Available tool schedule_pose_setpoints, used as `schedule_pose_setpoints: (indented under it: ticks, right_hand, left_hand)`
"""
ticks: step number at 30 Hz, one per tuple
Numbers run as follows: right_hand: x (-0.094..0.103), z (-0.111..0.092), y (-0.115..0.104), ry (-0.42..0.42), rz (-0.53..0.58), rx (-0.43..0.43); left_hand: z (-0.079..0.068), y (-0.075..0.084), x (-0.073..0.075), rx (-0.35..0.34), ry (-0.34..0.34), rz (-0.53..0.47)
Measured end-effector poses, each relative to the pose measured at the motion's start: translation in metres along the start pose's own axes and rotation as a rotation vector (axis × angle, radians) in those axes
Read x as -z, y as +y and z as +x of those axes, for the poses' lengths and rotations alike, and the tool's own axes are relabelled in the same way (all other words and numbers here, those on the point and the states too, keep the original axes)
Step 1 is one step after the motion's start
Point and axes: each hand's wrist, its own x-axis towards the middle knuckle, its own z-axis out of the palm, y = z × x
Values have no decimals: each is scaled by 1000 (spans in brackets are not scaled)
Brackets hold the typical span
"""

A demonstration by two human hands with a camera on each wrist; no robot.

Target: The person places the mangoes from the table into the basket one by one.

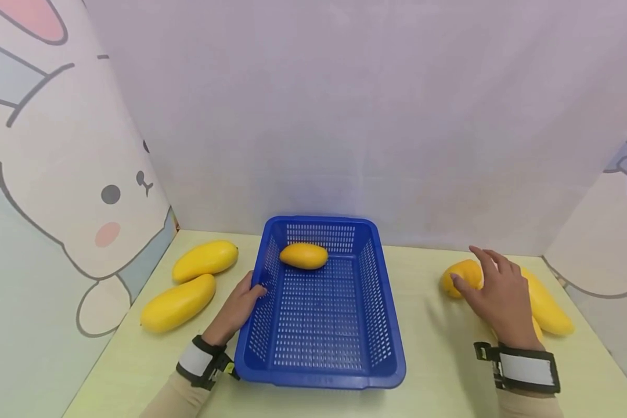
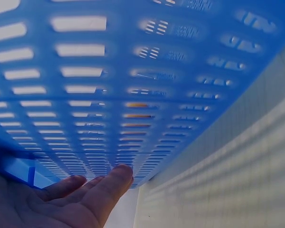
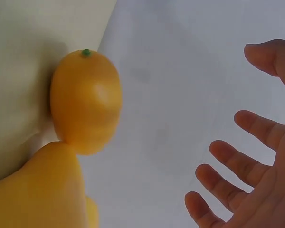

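A blue plastic basket [image 1: 320, 380] with slotted walls sits in the middle of the table, one orange-yellow mango [image 1: 304, 256] lying in its far left part. My left hand [image 1: 240, 310] grips the basket's left rim, thumb over the edge and fingers along the outer wall [image 2: 92, 202]. Over the right side, my right hand [image 1: 504, 296] hovers with fingers spread, holding nothing. Just beyond its thumb lies a rounded orange-yellow fruit [image 3: 85, 102] with a green stem end. Yellow mangoes [image 1: 546, 305] lie beside and beneath that hand, partly hidden by it.
Two yellow mangoes, one farther back [image 1: 205, 260] and one nearer [image 1: 177, 303], rest left of the basket. A pale curtain [image 1: 345, 128] stands behind the table [image 1: 423, 360], and printed cartoon panels [image 1: 73, 174] flank it.
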Motion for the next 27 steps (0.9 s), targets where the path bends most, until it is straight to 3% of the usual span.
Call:
schedule_pose_setpoints:
  ticks: [7,17,27]
  right_hand:
    - [-3,-11,16,-26,-65,-45]
    - [-7,-16,38,-167,-124,-186]
    - [-2,-18,42,-260,-129,-283]
  left_hand:
    - [-1,-1,0,7,4,0]
    - [-2,0,-1,10,-6,-16]
    - [0,-1,0,-11,-7,-20]
